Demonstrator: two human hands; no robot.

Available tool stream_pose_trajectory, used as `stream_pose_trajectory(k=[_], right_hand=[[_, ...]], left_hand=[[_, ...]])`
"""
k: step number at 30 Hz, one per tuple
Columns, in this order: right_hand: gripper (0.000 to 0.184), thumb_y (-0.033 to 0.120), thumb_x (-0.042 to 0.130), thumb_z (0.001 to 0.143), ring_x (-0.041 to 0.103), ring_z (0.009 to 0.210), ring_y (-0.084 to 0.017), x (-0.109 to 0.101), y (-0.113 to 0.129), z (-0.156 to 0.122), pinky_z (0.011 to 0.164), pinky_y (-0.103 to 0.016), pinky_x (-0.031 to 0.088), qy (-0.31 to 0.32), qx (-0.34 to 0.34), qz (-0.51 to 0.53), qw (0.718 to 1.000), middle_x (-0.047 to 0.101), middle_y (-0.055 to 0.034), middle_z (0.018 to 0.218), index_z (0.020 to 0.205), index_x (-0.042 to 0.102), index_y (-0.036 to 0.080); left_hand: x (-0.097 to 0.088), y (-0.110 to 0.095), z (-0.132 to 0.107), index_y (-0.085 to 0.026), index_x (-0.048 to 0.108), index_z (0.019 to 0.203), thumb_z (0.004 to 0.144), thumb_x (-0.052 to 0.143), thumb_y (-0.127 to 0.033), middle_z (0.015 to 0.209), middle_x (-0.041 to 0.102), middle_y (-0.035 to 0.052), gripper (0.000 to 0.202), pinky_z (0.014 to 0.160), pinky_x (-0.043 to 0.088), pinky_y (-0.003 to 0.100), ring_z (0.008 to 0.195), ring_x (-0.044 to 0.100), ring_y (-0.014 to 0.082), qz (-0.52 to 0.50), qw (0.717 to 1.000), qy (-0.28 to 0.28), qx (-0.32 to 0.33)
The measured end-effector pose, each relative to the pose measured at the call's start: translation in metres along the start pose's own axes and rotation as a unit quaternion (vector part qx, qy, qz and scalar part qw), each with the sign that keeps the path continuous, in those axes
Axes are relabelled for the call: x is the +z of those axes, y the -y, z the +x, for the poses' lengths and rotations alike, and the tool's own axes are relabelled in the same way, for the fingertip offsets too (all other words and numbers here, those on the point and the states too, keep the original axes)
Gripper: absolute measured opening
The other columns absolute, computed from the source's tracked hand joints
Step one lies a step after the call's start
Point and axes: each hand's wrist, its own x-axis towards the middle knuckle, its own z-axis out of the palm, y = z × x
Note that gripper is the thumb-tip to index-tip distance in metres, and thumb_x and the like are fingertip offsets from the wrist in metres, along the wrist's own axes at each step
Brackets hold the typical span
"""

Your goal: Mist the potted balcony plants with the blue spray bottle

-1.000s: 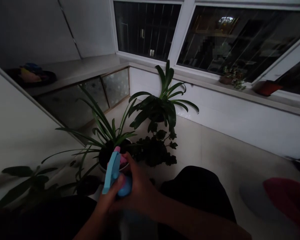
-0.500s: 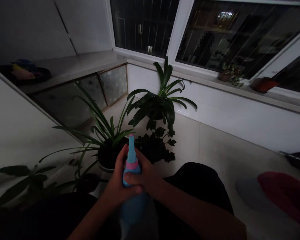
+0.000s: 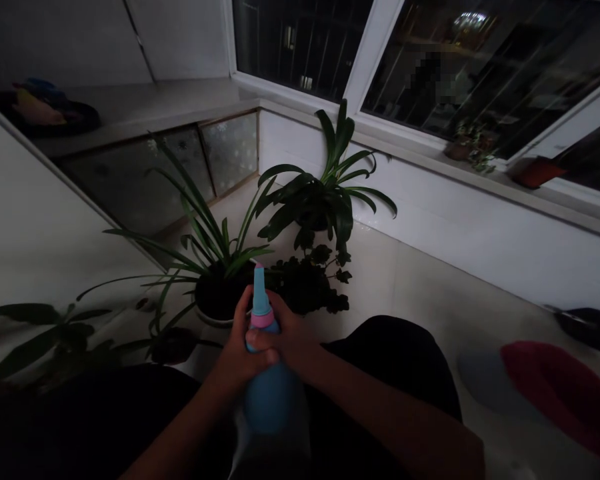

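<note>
Two hands share the hold well, the left hand [image 3: 239, 353] and right hand [image 3: 291, 341] closed snugly around a blue spray bottle [image 3: 271, 401], keeping it upright near a dark plant pot [image 3: 216, 300].

You face a white-framed window [image 3: 375, 47] with dark panes, apparently barred outside, above a white tiled wall [image 3: 485, 247]; pale floor tiles [image 3: 405, 287] run to frosted glass panels [image 3: 230, 152] beneath a stone ledge [image 3: 145, 100], all dimly lit.
</note>
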Motion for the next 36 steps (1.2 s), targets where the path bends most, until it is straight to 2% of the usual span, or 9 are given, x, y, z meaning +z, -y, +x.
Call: stream_pose_trajectory(k=[6, 10, 14, 18, 23, 27, 31, 34, 36], right_hand=[[0.046, 0.036, 0.076, 0.066, 0.057, 0.094, -0.02, 0.003, -0.006, 0.003, 0.087, -0.036, 0.047, -0.006, 0.012, -0.035, 0.999, 0.063, -0.0011, 0.097, 0.107, 0.06, 0.022], [0.039, 0.039, 0.076, 0.066, 0.056, 0.094, -0.02, 0.006, -0.012, 0.006, 0.087, -0.035, 0.046, -0.006, 0.028, -0.044, 0.999, 0.06, -0.0006, 0.093, 0.097, 0.06, 0.021], [0.041, 0.039, 0.076, 0.068, 0.057, 0.095, -0.02, 0.008, -0.022, 0.008, 0.089, -0.036, 0.046, -0.009, 0.029, -0.055, 0.998, 0.061, -0.0005, 0.094, 0.1, 0.059, 0.02], [0.044, 0.041, 0.075, 0.068, 0.058, 0.095, -0.021, 0.007, -0.032, 0.008, 0.088, -0.036, 0.047, -0.021, -0.019, -0.072, 0.997, 0.064, -0.0027, 0.098, 0.103, 0.059, 0.019], [0.052, 0.041, 0.077, 0.065, 0.061, 0.096, -0.022, 0.004, -0.043, 0.009, 0.089, -0.038, 0.048, -0.031, -0.014, -0.07, 0.997, 0.068, -0.0037, 0.101, 0.109, 0.059, 0.019], [0.051, 0.045, 0.079, 0.064, 0.062, 0.1, -0.026, 0.006, -0.057, 0.009, 0.093, -0.04, 0.047, -0.063, 0.069, -0.046, 0.995, 0.069, -0.0057, 0.102, 0.105, 0.063, 0.018], [0.039, 0.05, 0.076, 0.069, 0.063, 0.081, -0.027, 0.008, -0.078, 0.007, 0.078, -0.041, 0.048, -0.035, 0.216, -0.006, 0.976, 0.066, -0.0063, 0.078, 0.087, 0.067, 0.017], [0.036, 0.046, 0.079, 0.068, 0.06, 0.072, -0.022, 0.009, -0.091, 0.008, 0.074, -0.038, 0.047, -0.027, 0.288, 0.016, 0.957, 0.063, -0.0039, 0.069, 0.081, 0.067, 0.015], [0.037, 0.044, 0.082, 0.065, 0.06, 0.071, -0.02, 0.009, -0.098, 0.01, 0.074, -0.036, 0.047, -0.033, 0.276, 0.019, 0.96, 0.064, -0.0037, 0.071, 0.083, 0.068, 0.014]], left_hand=[[-0.017, 0.018, 0.008, -0.02, 0.042, 0.149, 0.038, 0.092, -0.061, 0.138, 0.059, 0.0168, 0.129, 0.102, 0.049, 0.039, 0.127, 0.055, 0.0372, 0.023, 0.999, 0.03, -0.009], [-0.019, 0.021, 0.005, -0.021, 0.044, 0.147, 0.044, 0.086, -0.068, 0.138, 0.059, 0.0162, 0.12, 0.101, 0.049, 0.041, 0.127, 0.056, 0.0369, 0.009, 0.999, -0.01, -0.035], [-0.013, 0.021, -0.003, -0.023, 0.045, 0.144, 0.054, 0.085, -0.059, 0.127, 0.064, 0.0141, 0.105, 0.096, 0.051, 0.043, 0.119, 0.06, 0.0358, -0.003, 0.994, -0.042, -0.103], [-0.015, 0.03, 0.002, -0.022, 0.054, 0.132, 0.051, 0.087, -0.05, 0.122, 0.066, 0.0101, 0.092, 0.1, 0.049, 0.041, 0.12, 0.058, 0.0332, -0.007, 0.997, -0.057, -0.052], [-0.017, 0.044, 0.012, -0.02, 0.06, 0.115, 0.046, 0.089, -0.041, 0.108, 0.068, 0.0074, 0.078, 0.094, 0.051, 0.037, 0.108, 0.063, 0.0292, -0.003, 0.997, -0.073, -0.034], [-0.011, 0.042, 0.0, -0.024, 0.057, 0.124, 0.057, 0.087, -0.047, 0.101, 0.072, 0.0072, 0.077, 0.081, 0.055, 0.038, 0.093, 0.069, 0.0286, -0.048, 0.982, -0.08, -0.167], [-0.003, 0.044, -0.022, -0.023, 0.057, 0.131, 0.076, 0.073, -0.059, 0.098, 0.074, 0.0097, 0.067, 0.076, 0.057, 0.039, 0.088, 0.073, 0.0292, -0.107, 0.943, -0.08, -0.305], [-0.002, 0.049, -0.028, -0.022, 0.059, 0.129, 0.082, 0.07, -0.056, 0.092, 0.075, 0.0098, 0.058, 0.074, 0.058, 0.037, 0.082, 0.074, 0.0278, -0.117, 0.929, -0.109, -0.335], [-0.003, 0.051, -0.028, -0.021, 0.061, 0.124, 0.081, 0.072, -0.054, 0.09, 0.075, 0.0097, 0.055, 0.072, 0.058, 0.036, 0.08, 0.074, 0.0273, -0.107, 0.93, -0.119, -0.33]])
